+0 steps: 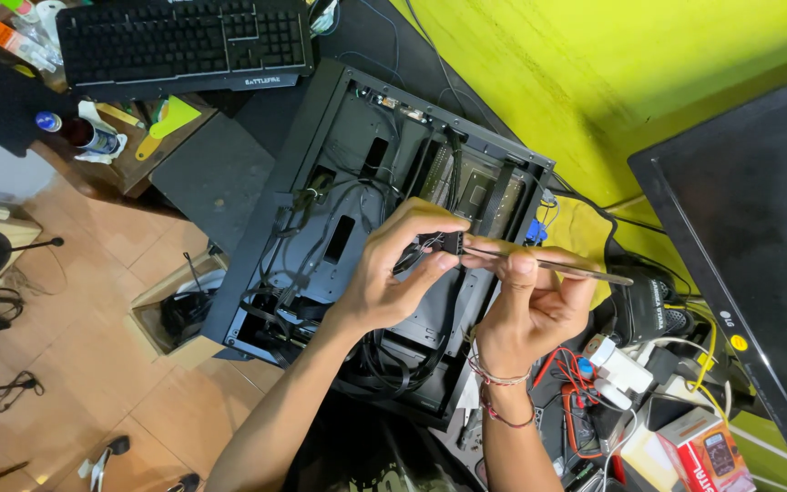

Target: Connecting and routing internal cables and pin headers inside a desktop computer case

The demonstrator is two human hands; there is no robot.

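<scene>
An open black computer case (321,155) lies on its side in front of me, with black cables running across its inside. My left hand (393,273) hovers over the case and pinches a small black cable connector (450,242) between thumb and fingers. My right hand (530,305) grips a thin metal tool (585,270), like tweezers or a fine pick. Its tip touches the connector. String bracelets circle my right wrist.
A black keyboard (184,41) lies at the top left on a cluttered wooden desk. A dark monitor (758,246) leans at the right against a yellow-green wall. Plugs, red wires and a small boxed meter (703,451) crowd the lower right. A cardboard box (175,314) and fan stand on the tiled floor.
</scene>
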